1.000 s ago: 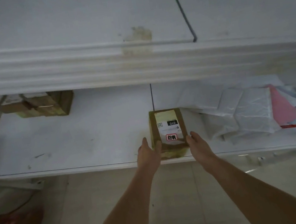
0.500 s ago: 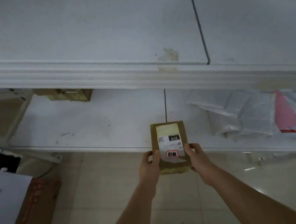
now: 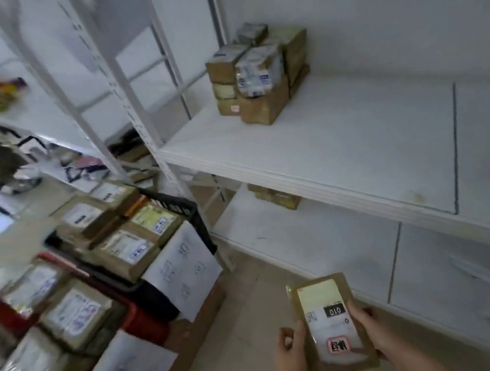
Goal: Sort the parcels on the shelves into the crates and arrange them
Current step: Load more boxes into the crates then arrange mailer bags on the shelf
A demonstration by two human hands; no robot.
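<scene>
A flat brown cardboard parcel (image 3: 327,322) with a white label reading "010" and a red sticker hangs over the floor near the bottom of the view. My left hand (image 3: 289,353) grips its left edge and my right hand (image 3: 372,330) grips its right edge. To the left stands a black crate (image 3: 176,205) filled with labelled brown parcels. A red crate (image 3: 139,318), also full of parcels, sits nearer at the lower left. A stack of brown boxes (image 3: 256,75) stands on the middle shelf (image 3: 343,151).
White metal shelving fills the right side, with a lower shelf (image 3: 302,240) holding a few brown boxes at the back. White paper sheets (image 3: 183,270) hang on the crates' fronts. A white upright post (image 3: 128,91) rises beside the black crate. Beige tile floor lies below.
The parcel has come off the lower shelf in both hands. The view has swung left, bringing the crates and the stacked boxes into sight.
</scene>
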